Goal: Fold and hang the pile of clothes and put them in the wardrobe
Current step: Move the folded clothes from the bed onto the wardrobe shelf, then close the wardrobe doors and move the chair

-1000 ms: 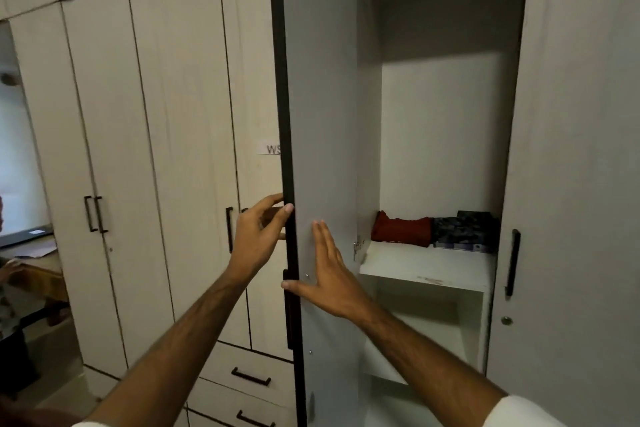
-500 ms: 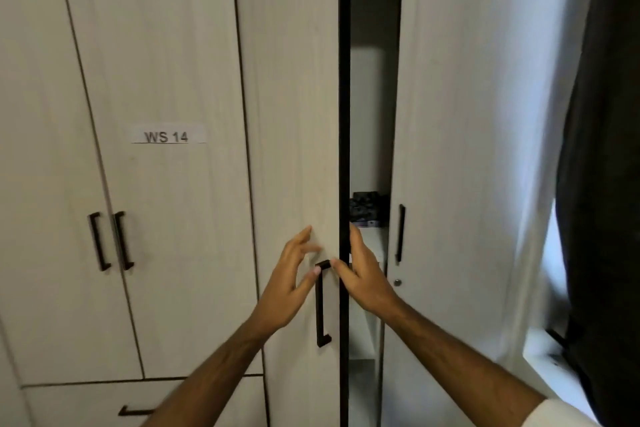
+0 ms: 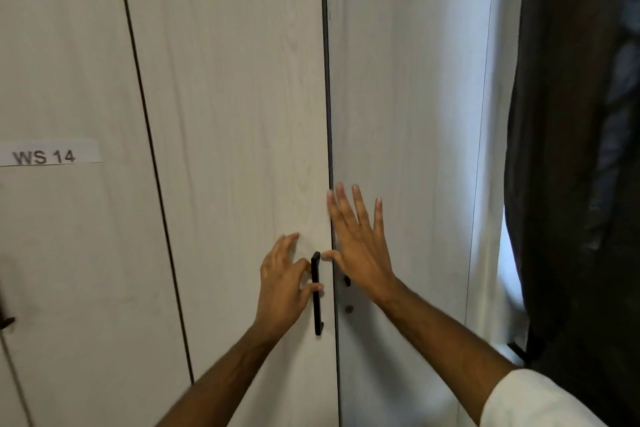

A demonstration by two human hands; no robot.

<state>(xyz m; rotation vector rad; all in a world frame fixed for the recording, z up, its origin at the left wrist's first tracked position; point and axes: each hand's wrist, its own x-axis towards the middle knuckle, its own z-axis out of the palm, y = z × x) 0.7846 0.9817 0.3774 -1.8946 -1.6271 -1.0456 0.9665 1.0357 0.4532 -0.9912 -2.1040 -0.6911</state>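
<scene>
The pale wood-grain wardrobe fills the view. Its left door (image 3: 242, 114) and right door (image 3: 401, 97) meet at a thin dark seam, so the inside and the clothes are hidden. My left hand (image 3: 284, 281) lies on the left door beside its black bar handle (image 3: 316, 295), fingers loosely bent, thumb touching the handle. My right hand (image 3: 360, 246) presses flat on the right door with straight, spread fingers and covers most of that door's handle.
A label reading "WS 14" (image 3: 45, 154) is stuck on the neighbouring door at the left. A dark curtain (image 3: 575, 149) hangs along the right edge, with a strip of bright window beside it.
The left door has swung from wide open to closed against the right door. The shelf with folded clothes has gone out of sight. Both hands moved onto the door fronts.
</scene>
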